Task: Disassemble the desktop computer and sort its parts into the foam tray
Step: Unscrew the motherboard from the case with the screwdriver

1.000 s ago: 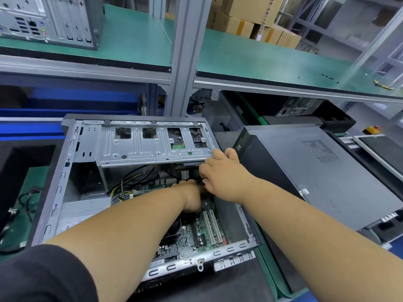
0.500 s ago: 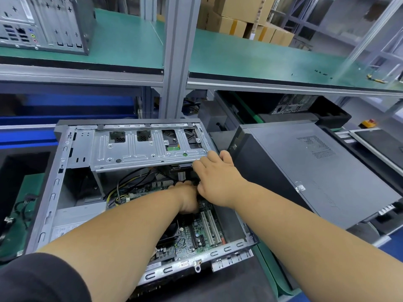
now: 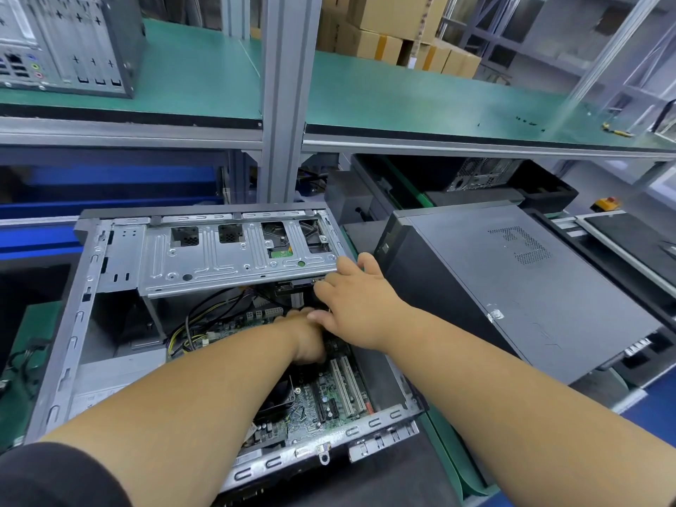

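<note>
An open desktop computer case (image 3: pixel 73 323) lies on its side in front of me, its green motherboard (image 3: pixel 329 397) exposed. A silver drive cage (image 3: pixel 234 250) spans the far part of the case. Both hands reach in under the cage's right end. My left hand (image 3: pixel 307 338) is low over the motherboard, its fingers hidden below the wrist. My right hand (image 3: pixel 355 305) lies above it, fingers curled down toward a black connector (image 3: pixel 296 285) under the cage; what they hold is hidden.
A closed black computer case (image 3: pixel 512 287) lies right beside the open one. Black foam (image 3: pixel 22 287) sits at the left with loose cables (image 3: pixel 25 360). A green shelf (image 3: pixel 402 100) overhead carries another computer (image 3: pixel 66 42) and cardboard boxes (image 3: pixel 395 34).
The view has shifted slightly; both hands stay under the drive cage's right end with only small adjustments.
</note>
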Action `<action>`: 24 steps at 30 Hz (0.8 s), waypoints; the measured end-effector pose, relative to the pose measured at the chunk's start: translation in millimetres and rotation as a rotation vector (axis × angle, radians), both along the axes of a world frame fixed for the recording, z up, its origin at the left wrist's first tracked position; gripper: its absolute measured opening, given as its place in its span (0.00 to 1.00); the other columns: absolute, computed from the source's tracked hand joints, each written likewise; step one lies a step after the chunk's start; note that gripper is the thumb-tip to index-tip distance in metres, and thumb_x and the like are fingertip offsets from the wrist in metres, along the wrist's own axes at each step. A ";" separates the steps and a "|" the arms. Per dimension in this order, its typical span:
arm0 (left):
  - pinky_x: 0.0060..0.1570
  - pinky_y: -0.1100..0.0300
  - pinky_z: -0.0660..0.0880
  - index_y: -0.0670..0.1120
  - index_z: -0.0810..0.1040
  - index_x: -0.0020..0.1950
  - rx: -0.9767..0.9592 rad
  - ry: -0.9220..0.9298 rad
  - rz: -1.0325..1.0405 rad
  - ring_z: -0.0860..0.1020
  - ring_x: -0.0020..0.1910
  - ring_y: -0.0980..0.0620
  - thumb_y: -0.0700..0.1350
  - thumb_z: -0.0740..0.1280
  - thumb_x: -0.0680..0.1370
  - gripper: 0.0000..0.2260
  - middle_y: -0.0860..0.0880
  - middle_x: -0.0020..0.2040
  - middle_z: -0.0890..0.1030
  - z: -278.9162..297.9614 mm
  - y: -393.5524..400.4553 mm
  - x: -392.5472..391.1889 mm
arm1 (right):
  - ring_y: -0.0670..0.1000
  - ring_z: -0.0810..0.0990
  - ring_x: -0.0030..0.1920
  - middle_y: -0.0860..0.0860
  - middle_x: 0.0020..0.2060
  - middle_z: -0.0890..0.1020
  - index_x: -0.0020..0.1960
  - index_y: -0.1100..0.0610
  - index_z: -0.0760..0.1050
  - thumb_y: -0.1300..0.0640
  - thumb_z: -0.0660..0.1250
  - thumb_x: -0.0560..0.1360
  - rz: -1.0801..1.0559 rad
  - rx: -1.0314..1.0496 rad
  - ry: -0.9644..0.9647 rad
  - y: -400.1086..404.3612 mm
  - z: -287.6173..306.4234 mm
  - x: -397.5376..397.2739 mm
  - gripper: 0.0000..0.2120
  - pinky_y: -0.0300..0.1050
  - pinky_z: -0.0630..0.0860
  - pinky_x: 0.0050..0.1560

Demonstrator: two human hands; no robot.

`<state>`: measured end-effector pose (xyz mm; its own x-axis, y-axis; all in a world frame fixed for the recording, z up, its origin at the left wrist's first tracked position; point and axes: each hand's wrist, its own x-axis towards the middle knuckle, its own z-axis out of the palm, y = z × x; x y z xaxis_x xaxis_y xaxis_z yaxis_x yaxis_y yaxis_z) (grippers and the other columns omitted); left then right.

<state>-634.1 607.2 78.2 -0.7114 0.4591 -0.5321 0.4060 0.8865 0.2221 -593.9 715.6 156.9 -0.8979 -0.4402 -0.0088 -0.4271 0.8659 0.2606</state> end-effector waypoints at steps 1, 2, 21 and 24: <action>0.64 0.49 0.67 0.50 0.61 0.75 -0.003 -0.004 -0.001 0.65 0.68 0.42 0.53 0.67 0.74 0.31 0.46 0.70 0.64 -1.1 0.2 -0.8 | 0.54 0.66 0.57 0.50 0.46 0.79 0.55 0.56 0.75 0.41 0.52 0.81 0.006 0.007 -0.003 -0.9 0.0 -1.2 0.21 0.55 0.53 0.63; 0.64 0.49 0.67 0.50 0.60 0.75 -0.004 -0.009 0.002 0.64 0.68 0.41 0.53 0.67 0.74 0.32 0.46 0.70 0.64 -2.1 0.2 -1.4 | 0.54 0.66 0.57 0.49 0.46 0.79 0.55 0.56 0.75 0.41 0.52 0.81 0.010 0.018 -0.003 -1.7 -0.2 -1.9 0.21 0.54 0.53 0.62; 0.62 0.48 0.71 0.50 0.66 0.71 0.018 -0.020 0.045 0.68 0.66 0.40 0.51 0.70 0.72 0.29 0.46 0.65 0.68 2.2 -0.2 0.8 | 0.54 0.64 0.58 0.51 0.53 0.75 0.61 0.56 0.68 0.49 0.57 0.76 0.041 0.003 -0.046 4.9 1.4 -2.1 0.16 0.53 0.51 0.62; 0.63 0.47 0.69 0.53 0.60 0.75 0.008 -0.022 0.000 0.65 0.68 0.40 0.51 0.68 0.73 0.32 0.46 0.69 0.65 1.5 -0.8 -0.2 | 0.54 0.65 0.58 0.50 0.49 0.78 0.58 0.57 0.70 0.42 0.53 0.80 0.039 0.059 -0.026 5.7 3.7 -5.7 0.19 0.54 0.51 0.63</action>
